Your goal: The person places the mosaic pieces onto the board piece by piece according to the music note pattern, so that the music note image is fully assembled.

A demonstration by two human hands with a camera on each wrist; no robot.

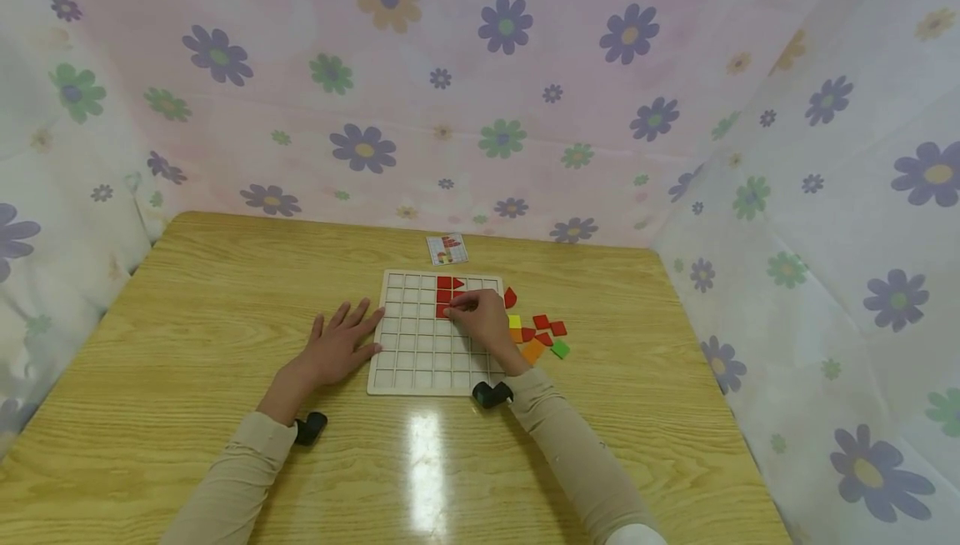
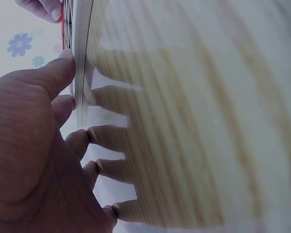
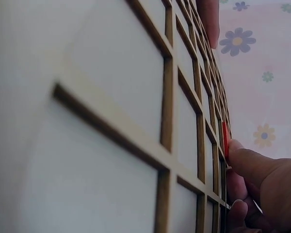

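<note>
A pale wooden grid board (image 1: 405, 362) lies on the table. Several red tiles (image 1: 444, 282), squares and a triangular one, sit in its upper cells. My right hand (image 1: 483, 320) is over the board, thumb and fingertips pinching a red square tile (image 1: 442, 311) at the third row. The right wrist view shows the thumb against the red edge (image 3: 225, 138); the hand hides part of the cells behind it. My left hand (image 1: 335, 352) rests on the table with fingers spread, thumb and index tip touching the board's left edge (image 2: 80, 63).
Loose red, orange, yellow and green tiles (image 1: 533, 351) lie right of the board, one red piece (image 1: 510, 297) close to its upper right edge. A small printed pattern card (image 1: 447, 249) lies behind the board. Flowered cloth (image 1: 442, 95) surrounds the wooden table (image 1: 225, 303).
</note>
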